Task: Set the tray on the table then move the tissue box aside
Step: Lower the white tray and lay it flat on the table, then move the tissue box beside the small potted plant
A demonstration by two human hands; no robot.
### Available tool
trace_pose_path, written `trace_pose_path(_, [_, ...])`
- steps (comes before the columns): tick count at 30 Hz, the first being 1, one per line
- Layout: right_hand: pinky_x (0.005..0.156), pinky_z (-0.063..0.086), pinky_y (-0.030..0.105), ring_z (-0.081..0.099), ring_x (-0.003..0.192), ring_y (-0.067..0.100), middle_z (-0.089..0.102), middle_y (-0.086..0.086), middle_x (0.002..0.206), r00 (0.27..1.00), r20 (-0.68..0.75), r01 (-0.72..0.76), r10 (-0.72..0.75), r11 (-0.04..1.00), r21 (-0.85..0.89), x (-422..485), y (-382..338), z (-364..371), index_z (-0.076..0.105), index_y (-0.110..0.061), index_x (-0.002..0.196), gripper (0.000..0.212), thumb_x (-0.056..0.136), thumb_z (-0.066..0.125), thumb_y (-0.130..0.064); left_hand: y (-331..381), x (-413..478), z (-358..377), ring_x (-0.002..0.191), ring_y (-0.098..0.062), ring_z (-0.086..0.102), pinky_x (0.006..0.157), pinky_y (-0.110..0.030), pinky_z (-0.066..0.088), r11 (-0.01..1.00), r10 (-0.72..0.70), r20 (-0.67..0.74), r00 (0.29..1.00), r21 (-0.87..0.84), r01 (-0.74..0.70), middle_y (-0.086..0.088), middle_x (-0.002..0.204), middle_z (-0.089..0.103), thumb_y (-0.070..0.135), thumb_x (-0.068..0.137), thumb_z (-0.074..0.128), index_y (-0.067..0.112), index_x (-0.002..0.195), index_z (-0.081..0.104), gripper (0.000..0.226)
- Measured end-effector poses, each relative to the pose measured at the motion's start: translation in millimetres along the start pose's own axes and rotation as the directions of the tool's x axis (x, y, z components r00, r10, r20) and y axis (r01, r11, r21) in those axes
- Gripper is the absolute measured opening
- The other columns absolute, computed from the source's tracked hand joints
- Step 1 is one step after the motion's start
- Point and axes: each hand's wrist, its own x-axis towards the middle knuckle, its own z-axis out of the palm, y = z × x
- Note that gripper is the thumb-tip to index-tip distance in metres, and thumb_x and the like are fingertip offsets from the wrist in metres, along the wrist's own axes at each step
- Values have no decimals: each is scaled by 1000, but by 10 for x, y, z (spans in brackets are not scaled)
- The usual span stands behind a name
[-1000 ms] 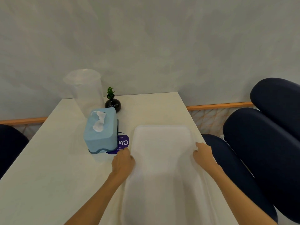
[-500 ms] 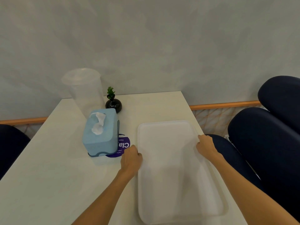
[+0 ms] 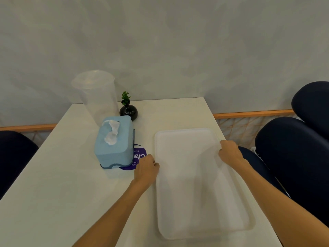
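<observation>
Both hands grip the white tray [image 3: 195,184] flat along the desk's [image 3: 53,193] right edge: left hand [image 3: 146,169] and right hand [image 3: 229,154] pinching opposite rims, tissue box [image 3: 114,146] beside.

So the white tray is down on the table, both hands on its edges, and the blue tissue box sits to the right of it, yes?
Not quite: the head view shows the tissue box to the left of the tray, not the right. The rest holds.
</observation>
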Motion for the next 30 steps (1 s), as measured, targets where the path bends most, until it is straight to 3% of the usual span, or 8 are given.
trace_pose_path(6, [99, 46, 46, 51, 115, 39, 51, 21, 128, 977, -24, 213, -212, 976, 44, 71, -671, -262, 52, -5, 130, 41, 89, 46, -5, 83, -107, -560, 82, -19, 62, 76, -38, 55, 976, 146, -157, 977, -137, -168, -6, 95, 70, 19, 91, 59, 8, 102, 65, 16])
trace_pose_path(11, [103, 43, 46, 50, 121, 37, 50, 19, 133, 930, 41, 358, -365, 925, 124, 43, -1492, -297, 53, -10, 131, 42, 90, 47, -9, -40, -126, -1025, 76, -11, 60, 61, -16, 44, 945, 78, -399, 914, -263, -195, 0, 98, 66, 17, 93, 56, 12, 115, 61, 23])
trace_pose_path(15, [102, 46, 45, 53, 121, 35, 52, 20, 135, 880, 72, 448, -470, 870, 205, 18, -2094, -256, 53, -7, 132, 40, 92, 48, -12, -360, -83, -1101, 114, -25, 55, 89, -33, 48, 957, -40, -527, 849, -264, -119, -9, 131, 51, 19, 89, 63, 13, 135, 44, 51])
trace_pose_path(19, [100, 44, 37, 52, 123, 33, 54, 21, 135, 828, 111, 504, -550, 816, 283, 29, -2631, -247, 50, -4, 134, 41, 95, 47, -13, -599, -63, -986, 135, -32, 37, 110, -47, 34, 939, -218, -436, 873, -338, 66, -13, 149, 32, 38, 77, 76, 14, 151, 15, 99])
trace_pose_path(22, [99, 41, 34, 51, 123, 32, 54, 19, 137, 833, 145, 454, -534, 809, 372, 90, -2947, -203, 48, -4, 136, 42, 96, 47, -17, -705, -63, -801, 141, -30, 30, 116, -50, 23, 881, -276, -317, 908, -462, 106, -9, 155, 24, 42, 72, 79, 13, 152, -3, 118])
trace_pose_path(25, [95, 38, 31, 46, 128, 28, 47, 13, 144, 850, 215, 314, -481, 790, 527, 203, -3153, -83, 44, -9, 139, 48, 95, 49, -28, -784, -30, -644, 143, -24, 28, 119, -53, 16, 837, -285, -292, 913, -539, 89, -2, 158, 22, 43, 71, 79, 18, 151, -14, 126])
trace_pose_path(28, [100, 35, 36, 40, 133, 27, 40, 7, 149, 835, 324, 165, -444, 766, 622, 297, -3260, 83, 39, -15, 143, 55, 94, 49, -37, -824, 27, -592, 141, -21, 32, 116, -54, 27, 786, -271, -283, 920, -617, 42, 7, 158, 22, 50, 63, 81, 32, 148, -22, 134])
trace_pose_path(30, [97, 36, 38, 44, 124, 24, 42, 6, 147, 825, 362, 104, -435, 745, 658, 321, -3289, 211, 39, -20, 143, 55, 93, 51, -39, -849, 68, -620, 140, -17, 34, 113, -47, 36, 732, -260, -253, 932, -681, 19, 10, 156, 23, 47, 62, 83, 39, 144, -27, 138])
